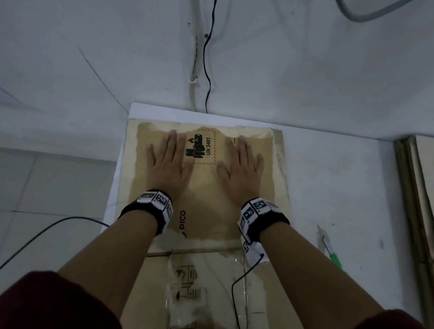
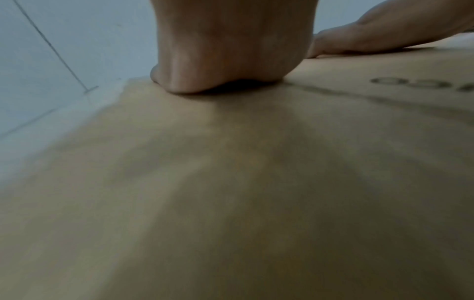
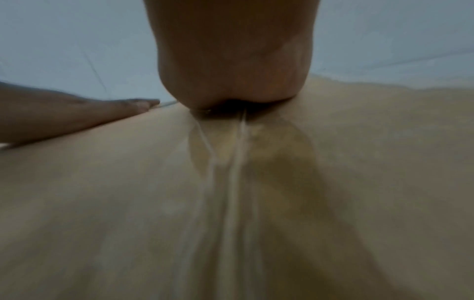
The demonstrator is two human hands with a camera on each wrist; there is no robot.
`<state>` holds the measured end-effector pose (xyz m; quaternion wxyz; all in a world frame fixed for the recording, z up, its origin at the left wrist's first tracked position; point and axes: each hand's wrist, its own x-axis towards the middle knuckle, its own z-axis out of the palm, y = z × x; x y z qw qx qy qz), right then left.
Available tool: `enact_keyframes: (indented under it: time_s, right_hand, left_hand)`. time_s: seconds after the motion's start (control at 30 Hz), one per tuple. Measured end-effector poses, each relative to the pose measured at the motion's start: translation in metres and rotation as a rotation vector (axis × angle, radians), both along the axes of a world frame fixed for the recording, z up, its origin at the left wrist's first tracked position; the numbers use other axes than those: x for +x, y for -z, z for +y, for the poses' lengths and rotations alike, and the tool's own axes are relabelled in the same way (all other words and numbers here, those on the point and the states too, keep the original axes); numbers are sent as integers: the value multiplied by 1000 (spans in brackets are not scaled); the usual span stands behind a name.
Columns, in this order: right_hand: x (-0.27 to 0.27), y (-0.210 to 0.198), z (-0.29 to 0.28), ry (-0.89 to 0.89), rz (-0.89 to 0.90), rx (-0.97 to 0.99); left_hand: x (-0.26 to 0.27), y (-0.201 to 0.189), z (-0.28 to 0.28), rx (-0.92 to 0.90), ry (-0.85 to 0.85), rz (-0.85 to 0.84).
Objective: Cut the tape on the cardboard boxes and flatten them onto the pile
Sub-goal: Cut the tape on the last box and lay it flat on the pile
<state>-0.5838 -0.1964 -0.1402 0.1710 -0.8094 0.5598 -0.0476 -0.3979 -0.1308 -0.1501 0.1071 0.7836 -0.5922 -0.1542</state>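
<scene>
At the left of the head view, a black cable (image 1: 41,232) trails over the pale floor (image 1: 32,178), well clear of the work; just right of it, centre-left of the frame, the left hand (image 1: 166,161) lies palm down with fingers straight and spread, grasping nothing, on the flattened cardboard box (image 1: 204,189) that fills the middle of the frame; the battery warning label (image 1: 202,145) sits between the two hands; the right hand (image 1: 241,165) mirrors the left, fingers released and flat. The step in hand looks like pressing the box down, so weight should go through the heels of both palms (each wrist view shows the palm's heel planted on the board), then sweep outward toward the edges so creases settle. Lower centre, taped cardboard (image 1: 203,290) lies toward the person; at the right, a green-handled cutter (image 1: 332,255) rests on the floor; far right, stacked flat cardboard (image 1: 422,197) seems the pile.
</scene>
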Motion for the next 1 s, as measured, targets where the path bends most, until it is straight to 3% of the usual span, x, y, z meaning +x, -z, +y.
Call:
enact_keyframes:
  time_s: [0.2, 0.27, 0.43, 0.5, 0.7, 0.87, 0.97, 1.0]
  right_hand:
    - [-27, -24, 4, -57, -124, 144]
    - [-51, -31, 35, 31, -149, 116]
    - [-121, -23, 134, 288, 76, 128]
    - [-136, -16, 164, 353, 54, 132]
    - [-132, -15, 177, 392, 37, 67]
    - [-139, -29, 172, 492, -126, 115]
    - [-145, -38, 177, 682, -341, 129]
    - [-149, -40, 179, 745, -410, 153]
  left_hand:
    - [-3, -13, 21, 74, -12, 76]
    - [-14, -16, 59, 75, -93, 77]
    - [-40, -16, 183, 68, -360, 33]
    - [-48, -13, 214, 79, -425, 48]
    - [-51, -15, 223, 50, -439, 104]
    - [-32, -42, 207, 36, -641, 301]
    - [-16, -55, 208, 10, -869, 605]
    - [-12, -59, 213, 60, -862, 669]
